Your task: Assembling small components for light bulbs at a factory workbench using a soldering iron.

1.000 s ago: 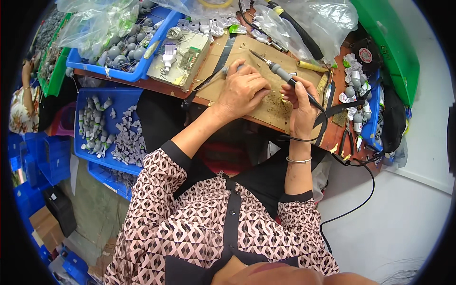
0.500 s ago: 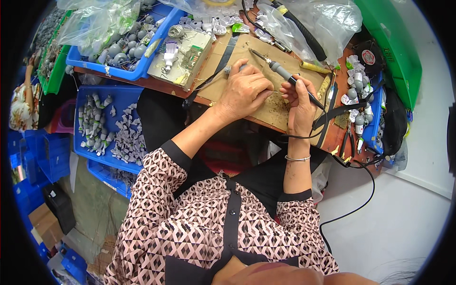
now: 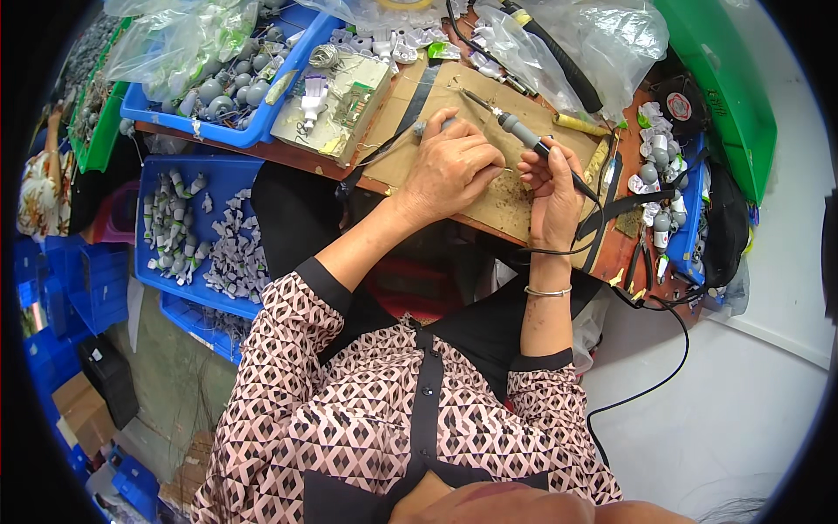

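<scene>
Crate, green [image 3: 103, 144], stands at the far left of my remote view and holds small grey parts. Next, I identify a lower blue tray [image 3: 229, 177]: bulb pieces [image 3: 170, 231] occupy its left half, white pieces [image 3: 237, 249] its right, probably sorted for quick selection. Above it, an upper blue tray [image 3: 249, 135] contains grey bulbs [image 3: 209, 92], partly covered by a clear bag [image 3: 166, 52]. I have the left hand [image 3: 454, 162] curled around a grey piece [image 3: 421, 129], over cardboard [image 3: 489, 199] that likely protects the bench. The fingers hide most of this piece; I cannot tell its full form. The right hand [image 3: 554, 179] grasps a soldering iron [image 3: 524, 133] like a pen, well behind the tip, presumably for control and distance from heat; the tip points up-left, apart from the left hand. At right, pliers [image 3: 642, 262] lie near a narrow blue tray [image 3: 696, 236]; I cannot make out its contents. A green bin [image 3: 733, 96] stands beyond.
</scene>
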`<state>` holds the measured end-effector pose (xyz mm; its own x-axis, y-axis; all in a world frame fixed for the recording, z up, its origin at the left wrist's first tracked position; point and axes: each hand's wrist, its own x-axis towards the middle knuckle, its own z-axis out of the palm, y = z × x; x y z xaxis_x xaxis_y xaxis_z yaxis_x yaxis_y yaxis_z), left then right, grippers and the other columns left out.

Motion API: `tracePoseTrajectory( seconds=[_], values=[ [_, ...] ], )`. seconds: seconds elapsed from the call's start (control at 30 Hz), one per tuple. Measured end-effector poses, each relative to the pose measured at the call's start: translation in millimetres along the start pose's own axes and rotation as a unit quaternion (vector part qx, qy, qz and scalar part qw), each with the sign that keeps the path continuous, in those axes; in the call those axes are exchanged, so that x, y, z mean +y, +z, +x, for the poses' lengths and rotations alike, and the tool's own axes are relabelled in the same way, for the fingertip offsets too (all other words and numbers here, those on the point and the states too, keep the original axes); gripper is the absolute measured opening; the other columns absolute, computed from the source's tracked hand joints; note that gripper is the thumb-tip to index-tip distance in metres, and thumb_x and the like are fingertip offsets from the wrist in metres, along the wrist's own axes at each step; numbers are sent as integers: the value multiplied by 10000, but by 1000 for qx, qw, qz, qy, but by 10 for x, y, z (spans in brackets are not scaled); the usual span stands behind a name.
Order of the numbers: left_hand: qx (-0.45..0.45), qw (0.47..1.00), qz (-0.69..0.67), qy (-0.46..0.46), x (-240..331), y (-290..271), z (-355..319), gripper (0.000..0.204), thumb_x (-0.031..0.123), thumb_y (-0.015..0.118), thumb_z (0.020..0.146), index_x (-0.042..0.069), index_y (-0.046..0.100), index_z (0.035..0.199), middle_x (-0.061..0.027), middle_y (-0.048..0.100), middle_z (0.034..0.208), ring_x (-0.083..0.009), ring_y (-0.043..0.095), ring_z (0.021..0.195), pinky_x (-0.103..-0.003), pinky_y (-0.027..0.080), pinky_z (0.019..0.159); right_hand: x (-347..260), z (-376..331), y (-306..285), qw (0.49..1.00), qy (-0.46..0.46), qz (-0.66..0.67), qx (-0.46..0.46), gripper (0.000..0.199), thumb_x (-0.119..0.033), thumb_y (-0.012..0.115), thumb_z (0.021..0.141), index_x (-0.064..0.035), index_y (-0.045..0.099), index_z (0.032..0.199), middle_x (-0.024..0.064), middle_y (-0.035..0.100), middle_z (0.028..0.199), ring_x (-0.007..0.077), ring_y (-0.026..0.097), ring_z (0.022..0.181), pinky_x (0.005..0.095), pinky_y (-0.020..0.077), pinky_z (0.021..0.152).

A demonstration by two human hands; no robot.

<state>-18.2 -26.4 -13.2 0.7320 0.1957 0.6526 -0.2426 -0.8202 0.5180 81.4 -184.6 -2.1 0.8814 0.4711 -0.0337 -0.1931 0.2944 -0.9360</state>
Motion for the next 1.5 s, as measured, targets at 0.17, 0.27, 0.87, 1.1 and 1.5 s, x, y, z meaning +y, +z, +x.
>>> tracePoseTrajectory(
  seconds=[0.17, 0.27, 0.87, 1.1, 1.5],
  values=[
    [3, 1000, -4, 0, 2, 3, 2, 108, 147, 778, 792, 130, 693, 856, 7, 651, 800, -189, 612, 863, -449, 339, 1060, 1, 0, 1, 1000, -2, -4, -3, 291, -224, 601, 1015, 12, 617, 1185, 133, 724, 935, 176, 694, 794, 263, 545, 731],
    [2, 1000, -2, 0, 1, 6, 0, 104, 147, 777, 794, 130, 693, 852, 8, 650, 796, -188, 612, 862, -448, 338, 1061, 2, 3, -2, 1000, -1, -6, -5, 288, -223, 601, 1015, 10, 617, 1184, 130, 723, 934, 174, 694, 794, 263, 547, 731],
    [3, 1000, -3, -3, -1, -14, -7, 94, 147, 772, 796, 130, 695, 847, 7, 652, 796, -186, 614, 857, -446, 336, 1061, 15, -1, 11, 1000, 1, 2, -9, 286, -223, 603, 1013, 9, 612, 1178, 124, 713, 929, 172, 685, 794, 266, 546, 736],
    [-8, 1000, -10, 1, 19, 24, 26, 96, 172, 769, 803, 128, 686, 823, -9, 667, 793, -207, 631, 891, -463, 342, 1055, -67, -35, -76, 1000, -21, 18, -3, 281, -215, 594, 1014, 15, 619, 1175, 127, 718, 920, 176, 683, 781, 275, 542, 736],
    [-40, 998, 53, -20, 62, 86, 87, 71, 193, 780, 786, 141, 732, 784, 19, 671, 795, -209, 613, 940, -524, 290, 1081, -494, -1038, -414, 945, -189, -258, 68, 222, -96, 561, 1001, 56, 608, 1157, 137, 701, 957, 191, 677, 829, 320, 558, 797]
  ],
)
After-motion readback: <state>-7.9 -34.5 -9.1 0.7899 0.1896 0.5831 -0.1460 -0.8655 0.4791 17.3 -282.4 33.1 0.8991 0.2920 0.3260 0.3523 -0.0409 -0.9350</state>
